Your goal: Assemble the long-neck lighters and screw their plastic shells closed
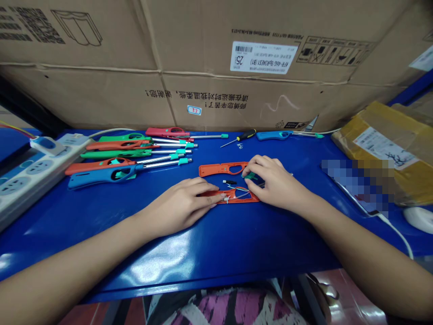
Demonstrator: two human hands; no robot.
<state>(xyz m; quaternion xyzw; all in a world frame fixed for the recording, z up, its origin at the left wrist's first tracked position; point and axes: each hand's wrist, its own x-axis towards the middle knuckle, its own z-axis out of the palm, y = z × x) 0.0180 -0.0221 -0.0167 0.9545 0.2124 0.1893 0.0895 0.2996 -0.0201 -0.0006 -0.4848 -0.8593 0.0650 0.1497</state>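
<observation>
Toward the desk's [237, 253] far edge, the orange back shell [213, 169] and front shell [254, 198] lie unjoined, left hand [182, 201] touching the latter, fingers slightly apart, right hand's [272, 180] fingers pinching a green part [251, 175].

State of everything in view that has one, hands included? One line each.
Left hand: fingers on lower orange half
Right hand: fingertips closed on green piece
Lower orange half: open, small parts inside
Upper orange half: separate from the lower
Screwdriver: lying down, unused
Right-side blue lighter: lying flat
Power strip: plug in
Phone: cable connected, screen blurred
Parcel: taped
</observation>
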